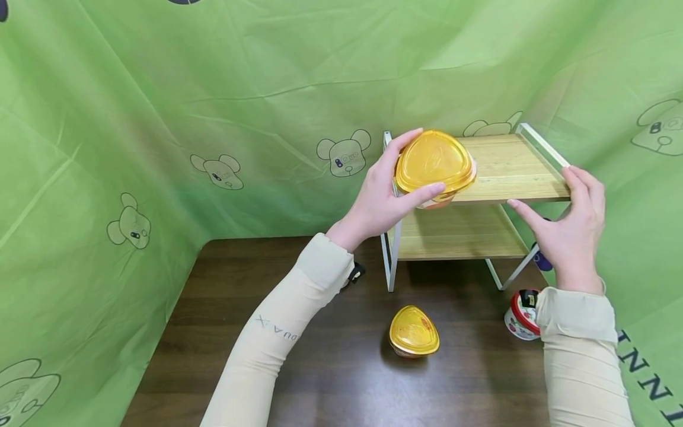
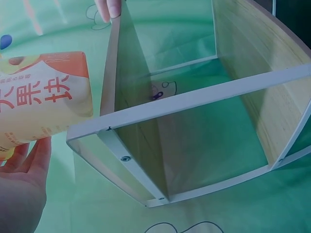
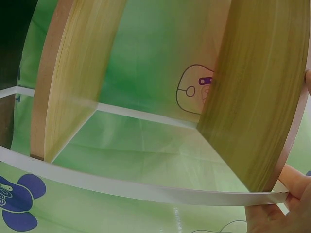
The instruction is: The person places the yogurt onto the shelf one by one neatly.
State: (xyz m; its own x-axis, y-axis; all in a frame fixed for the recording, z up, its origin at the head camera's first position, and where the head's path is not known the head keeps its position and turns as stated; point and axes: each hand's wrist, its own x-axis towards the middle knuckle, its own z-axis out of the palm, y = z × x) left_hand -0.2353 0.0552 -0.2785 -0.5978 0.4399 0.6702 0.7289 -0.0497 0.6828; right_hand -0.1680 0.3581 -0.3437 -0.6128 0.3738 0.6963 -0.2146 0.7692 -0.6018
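My left hand (image 1: pixel 377 194) grips a fruit cup with a rounded three-cornered amber lid (image 1: pixel 434 159), holding it up at the left front of the two-tier wooden shelf (image 1: pixel 512 169). In the left wrist view, the side of the cup (image 2: pixel 43 99) shows red Chinese print on an orange and cream label. At the shelf's right front corner, my right hand (image 1: pixel 576 228) holds the top board, thumb at its front edge and fingers over the white frame. The right wrist view has that hand (image 3: pixel 286 208) at the frame's corner.
A second amber-lidded cup (image 1: pixel 414 332) stands on the dark wooden table (image 1: pixel 213 332) before the shelf. A red-rimmed tub (image 1: pixel 522 317) sits beside my right sleeve. Near my left cuff lies a small black item (image 1: pixel 356 273). Green printed cloth (image 1: pixel 267 118) hangs behind.
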